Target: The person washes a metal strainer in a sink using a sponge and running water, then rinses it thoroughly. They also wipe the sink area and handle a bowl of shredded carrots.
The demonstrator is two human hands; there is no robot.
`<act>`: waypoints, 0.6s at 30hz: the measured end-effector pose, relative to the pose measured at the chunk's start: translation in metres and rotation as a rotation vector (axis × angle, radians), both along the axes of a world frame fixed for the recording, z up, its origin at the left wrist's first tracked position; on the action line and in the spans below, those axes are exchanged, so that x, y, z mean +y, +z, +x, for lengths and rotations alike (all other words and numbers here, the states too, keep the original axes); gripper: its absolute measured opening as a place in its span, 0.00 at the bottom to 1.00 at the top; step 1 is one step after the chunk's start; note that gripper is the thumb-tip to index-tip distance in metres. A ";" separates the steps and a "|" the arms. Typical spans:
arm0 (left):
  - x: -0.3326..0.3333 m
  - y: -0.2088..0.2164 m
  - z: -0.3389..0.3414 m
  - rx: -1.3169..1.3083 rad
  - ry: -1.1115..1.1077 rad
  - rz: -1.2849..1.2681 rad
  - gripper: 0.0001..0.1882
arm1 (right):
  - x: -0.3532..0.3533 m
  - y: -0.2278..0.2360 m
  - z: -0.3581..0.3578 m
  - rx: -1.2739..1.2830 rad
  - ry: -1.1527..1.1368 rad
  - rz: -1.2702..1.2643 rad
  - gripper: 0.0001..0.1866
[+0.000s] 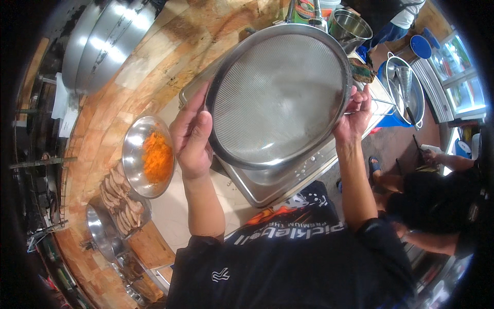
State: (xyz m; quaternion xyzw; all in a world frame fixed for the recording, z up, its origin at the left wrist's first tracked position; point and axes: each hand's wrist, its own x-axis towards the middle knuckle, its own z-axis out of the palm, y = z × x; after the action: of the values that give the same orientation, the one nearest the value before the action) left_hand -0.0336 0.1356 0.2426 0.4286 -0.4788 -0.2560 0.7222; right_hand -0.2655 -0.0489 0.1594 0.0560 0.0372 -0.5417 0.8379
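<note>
A large round sieve [280, 95] with fine metal mesh and a steel rim is held up over the sink [252, 188]. At its left side my left hand [193, 139] grips the rim, thumb raised along the edge. My right hand [355, 117] holds the opposite side, its fingers partly hidden behind the rim. The sieve covers most of the sink basin, so what lies in it cannot be seen. Left of my left hand stands a steel bowl [131, 139] with shredded orange food [157, 157] in it.
Sliced meat [121, 198] lies near another steel bowl [100, 232] at lower left. A steel pot [352, 31] stands beyond the sieve. On the right are a blue tub [388, 121] with utensils and a basin, and another person [432, 201] in dark clothes. Large metal lids [103, 46] lean at upper left.
</note>
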 end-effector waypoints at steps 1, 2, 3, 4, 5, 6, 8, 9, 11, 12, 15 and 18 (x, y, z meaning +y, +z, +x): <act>-0.001 0.000 -0.001 0.008 -0.014 -0.026 0.26 | 0.000 0.001 -0.001 -0.003 -0.005 -0.009 0.19; -0.001 -0.001 -0.001 0.016 -0.027 -0.051 0.26 | -0.001 0.003 -0.003 -0.005 -0.010 -0.017 0.20; -0.001 -0.003 0.000 0.033 -0.034 -0.068 0.26 | -0.002 0.005 -0.004 -0.008 -0.014 -0.028 0.20; 0.000 -0.006 0.001 0.051 -0.040 -0.084 0.26 | -0.002 0.008 -0.004 -0.013 -0.016 -0.032 0.21; 0.001 -0.007 0.002 0.068 -0.046 -0.101 0.26 | -0.002 0.010 -0.004 -0.018 -0.018 -0.035 0.22; 0.000 -0.007 0.002 0.058 -0.062 -0.106 0.26 | -0.002 0.011 -0.005 -0.021 -0.021 -0.040 0.23; -0.001 -0.005 0.004 0.039 -0.094 -0.116 0.26 | -0.003 0.011 -0.007 -0.065 -0.001 -0.100 0.24; 0.000 -0.006 0.002 0.053 -0.077 -0.139 0.26 | -0.004 0.011 -0.008 -0.088 0.011 -0.131 0.25; 0.000 -0.009 -0.003 0.082 -0.045 -0.183 0.26 | -0.005 0.012 -0.008 -0.063 -0.018 -0.154 0.25; 0.001 -0.012 -0.002 0.066 -0.029 -0.193 0.26 | -0.005 0.012 -0.008 -0.052 -0.031 -0.164 0.25; 0.003 -0.016 0.002 0.025 -0.009 -0.215 0.26 | -0.003 0.016 -0.004 -0.076 -0.037 -0.151 0.26; 0.002 -0.015 0.004 0.014 -0.033 -0.217 0.26 | -0.003 0.015 -0.001 -0.054 -0.054 -0.123 0.26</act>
State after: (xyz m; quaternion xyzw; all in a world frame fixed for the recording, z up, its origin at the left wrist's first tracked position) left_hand -0.0294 0.1380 0.2280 0.3382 -0.5055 -0.2176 0.7634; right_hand -0.2663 -0.0517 0.1747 0.0198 -0.0203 -0.5636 0.8255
